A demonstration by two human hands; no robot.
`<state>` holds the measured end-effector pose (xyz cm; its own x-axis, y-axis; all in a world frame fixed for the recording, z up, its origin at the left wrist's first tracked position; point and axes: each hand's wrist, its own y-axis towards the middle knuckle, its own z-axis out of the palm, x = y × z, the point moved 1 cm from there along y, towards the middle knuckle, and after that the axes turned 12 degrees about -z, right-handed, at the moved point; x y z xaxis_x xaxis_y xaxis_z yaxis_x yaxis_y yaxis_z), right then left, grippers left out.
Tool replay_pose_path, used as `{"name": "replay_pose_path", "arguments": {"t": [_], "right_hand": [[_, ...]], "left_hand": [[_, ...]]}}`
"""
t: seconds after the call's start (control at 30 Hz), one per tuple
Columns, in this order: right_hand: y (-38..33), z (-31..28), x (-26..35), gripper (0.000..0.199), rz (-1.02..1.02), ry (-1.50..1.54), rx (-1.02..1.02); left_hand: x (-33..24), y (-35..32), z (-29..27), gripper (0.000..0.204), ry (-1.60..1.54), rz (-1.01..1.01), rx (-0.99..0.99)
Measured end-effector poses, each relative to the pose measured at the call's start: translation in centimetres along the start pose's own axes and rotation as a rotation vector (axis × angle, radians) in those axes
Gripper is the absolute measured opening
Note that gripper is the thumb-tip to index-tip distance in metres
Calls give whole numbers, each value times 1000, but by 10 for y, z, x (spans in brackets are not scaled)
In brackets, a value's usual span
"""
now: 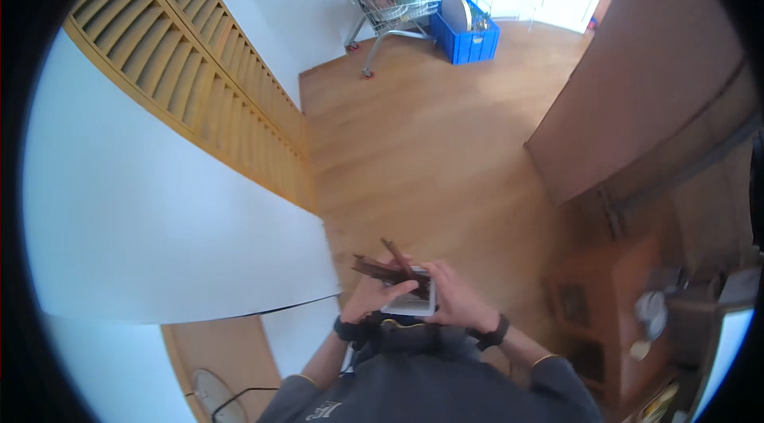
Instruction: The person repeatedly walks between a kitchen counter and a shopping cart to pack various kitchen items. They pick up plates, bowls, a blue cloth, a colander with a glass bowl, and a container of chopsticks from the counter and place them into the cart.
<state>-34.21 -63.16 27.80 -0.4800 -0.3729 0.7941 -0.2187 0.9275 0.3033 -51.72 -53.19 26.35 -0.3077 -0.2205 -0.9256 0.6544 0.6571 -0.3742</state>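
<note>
Close to my body, at the lower middle, my left hand (372, 294) is closed around a bundle of dark brown sticks (379, 269), their kind too small to make out. One stick angles away from the others, and their lower ends reach into a small white open-topped container (414, 310). My right hand (460, 298) grips that container along its right side, fingers wrapped over the edge. What lies at the container's bottom is hidden by the sticks and my left thumb.
Louvred yellow wooden doors (191, 65) and a white surface (183, 240) line the left. A shopping cart (390, 5) and a blue crate (467, 42), both loaded, stand at the far wall. A brown panel (629, 97) and wooden cabinet (605, 304) flank the right.
</note>
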Motion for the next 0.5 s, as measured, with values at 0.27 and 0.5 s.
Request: {"name": "replay_pose_path", "arguments": {"t": [0.27, 0.5], "right_hand": [[87, -90, -119, 91, 145, 21, -38], [192, -177, -223, 88, 230, -52, -128]], "left_hand": [[-47, 188, -11, 37, -103, -94, 132], [-72, 386, -25, 41, -40, -42, 223]]}}
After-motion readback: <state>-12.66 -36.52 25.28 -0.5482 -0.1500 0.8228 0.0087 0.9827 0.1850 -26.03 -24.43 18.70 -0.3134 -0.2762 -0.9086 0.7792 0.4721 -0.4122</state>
